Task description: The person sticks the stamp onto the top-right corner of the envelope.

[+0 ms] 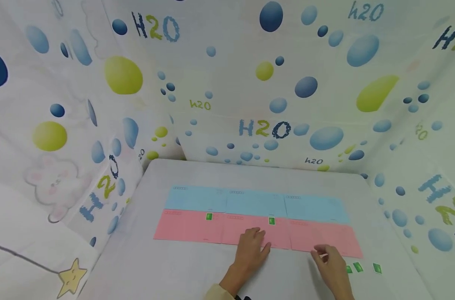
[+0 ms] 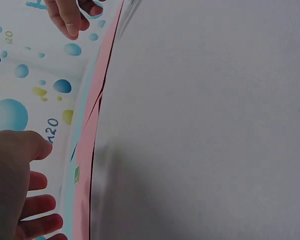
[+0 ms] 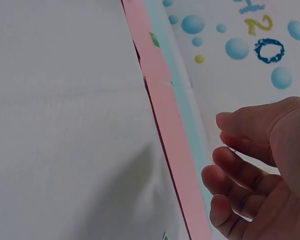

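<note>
My left hand (image 1: 250, 250) lies over the middle pink sheet (image 1: 280, 239), fingers spread and relaxed, below a small green card (image 1: 271, 221). In the left wrist view, the fingers of that hand (image 2: 20, 190) are loosely bent with nothing in them. My right hand (image 1: 330, 266) hovers at the lower edge of the right pink sheet (image 1: 325, 237). Its thumb and index fingertips come close together in the right wrist view, the other fingers curled; I cannot tell if something thin is between them. Loose green cards (image 1: 358, 267) lie just right of it.
Another green card (image 1: 209, 216) sits at the upper right of the left pink sheet (image 1: 190, 227). Blue sheets (image 1: 255, 203) line up behind the pink ones on the white table (image 1: 156, 271). Patterned curtains (image 1: 231, 75) stand behind and at both sides.
</note>
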The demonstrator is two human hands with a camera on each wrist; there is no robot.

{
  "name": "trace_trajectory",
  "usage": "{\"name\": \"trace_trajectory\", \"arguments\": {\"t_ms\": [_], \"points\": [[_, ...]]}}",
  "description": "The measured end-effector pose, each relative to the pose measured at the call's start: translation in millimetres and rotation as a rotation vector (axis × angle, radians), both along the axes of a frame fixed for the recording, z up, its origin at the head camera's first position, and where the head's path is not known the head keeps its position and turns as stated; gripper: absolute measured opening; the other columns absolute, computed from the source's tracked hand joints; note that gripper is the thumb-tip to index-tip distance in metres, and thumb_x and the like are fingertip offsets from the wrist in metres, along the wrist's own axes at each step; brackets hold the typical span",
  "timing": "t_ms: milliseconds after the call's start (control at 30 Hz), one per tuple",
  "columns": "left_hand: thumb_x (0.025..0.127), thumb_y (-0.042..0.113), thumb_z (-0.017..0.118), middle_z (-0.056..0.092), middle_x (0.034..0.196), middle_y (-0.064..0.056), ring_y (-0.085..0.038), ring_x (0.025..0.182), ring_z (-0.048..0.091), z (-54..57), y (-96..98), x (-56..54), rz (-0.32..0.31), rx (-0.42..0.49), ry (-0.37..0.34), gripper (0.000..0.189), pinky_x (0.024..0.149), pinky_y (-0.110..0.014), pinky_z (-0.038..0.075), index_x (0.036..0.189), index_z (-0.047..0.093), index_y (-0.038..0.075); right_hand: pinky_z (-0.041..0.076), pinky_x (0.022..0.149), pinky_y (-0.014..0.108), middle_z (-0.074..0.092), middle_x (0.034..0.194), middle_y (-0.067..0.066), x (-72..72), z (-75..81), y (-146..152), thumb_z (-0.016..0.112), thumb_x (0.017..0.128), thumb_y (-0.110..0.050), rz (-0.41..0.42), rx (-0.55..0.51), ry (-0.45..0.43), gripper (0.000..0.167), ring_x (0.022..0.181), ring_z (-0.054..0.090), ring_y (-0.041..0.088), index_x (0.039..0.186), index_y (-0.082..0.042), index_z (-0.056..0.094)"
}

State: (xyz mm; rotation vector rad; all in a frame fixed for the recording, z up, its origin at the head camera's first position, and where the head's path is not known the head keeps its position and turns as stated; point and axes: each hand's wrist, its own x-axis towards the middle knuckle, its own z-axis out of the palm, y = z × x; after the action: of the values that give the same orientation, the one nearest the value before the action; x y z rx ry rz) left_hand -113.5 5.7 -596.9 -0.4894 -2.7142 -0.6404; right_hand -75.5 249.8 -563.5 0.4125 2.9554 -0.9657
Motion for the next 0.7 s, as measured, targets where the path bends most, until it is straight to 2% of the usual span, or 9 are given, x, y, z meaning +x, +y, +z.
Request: {"name": "trace_trajectory", "arguments": {"t_ms": [233,333,533,700], "points": [[0.091,0.031,0.073,0.07,0.118,-0.002,-0.016,0.112,0.064,-3.2,22.8,-0.3,-0.082,0.006,0.026,0.03,0.093,-0.031,0.056,0.115,0.072,0.012,0.054,0.074,0.033,0.064,0.106,0.018,6.4,-2.1,9.4,0.067,0.094,-0.015,-0.007,0.011,-0.014,0.03,0.088,0.063,0.023,0.116,0.004,0.064],[0.091,0.03,0.073,0.069,0.117,-0.002,-0.015,0.112,0.063,-2.2,31.8,-1.1,-0.114,-0.004,0.031,0.029,0.094,-0.029,0.056,0.114,0.073,0.013,0.054,0.074,0.036,0.062,0.105,0.02,7.3,-3.5,11.3,0.068,0.092,-0.014,-0.028,0.011,-0.041,0.031,0.088,0.061,0.024,0.116,0.006,0.063],[0.094,0.029,0.07,0.068,0.117,0.001,-0.012,0.113,0.063,-2.1,46.9,-2.8,-0.155,-0.053,0.016,0.025,0.095,-0.024,0.055,0.113,0.073,0.014,0.052,0.074,0.034,0.058,0.108,0.023,7.6,-9.0,13.5,0.07,0.091,-0.011,-0.06,-0.006,-0.105,0.034,0.088,0.058,0.024,0.118,0.007,0.059],[0.092,0.024,0.072,0.071,0.109,0.002,-0.009,0.107,0.065,-7.4,58.5,-2.9,-0.193,-0.071,0.1,0.015,0.092,-0.019,0.056,0.103,0.076,0.014,0.053,0.073,0.035,0.056,0.108,0.025,10.7,-13.1,17.6,0.071,0.09,-0.011,-0.049,-0.011,-0.102,0.036,0.086,0.058,0.024,0.117,0.009,0.059]]}}
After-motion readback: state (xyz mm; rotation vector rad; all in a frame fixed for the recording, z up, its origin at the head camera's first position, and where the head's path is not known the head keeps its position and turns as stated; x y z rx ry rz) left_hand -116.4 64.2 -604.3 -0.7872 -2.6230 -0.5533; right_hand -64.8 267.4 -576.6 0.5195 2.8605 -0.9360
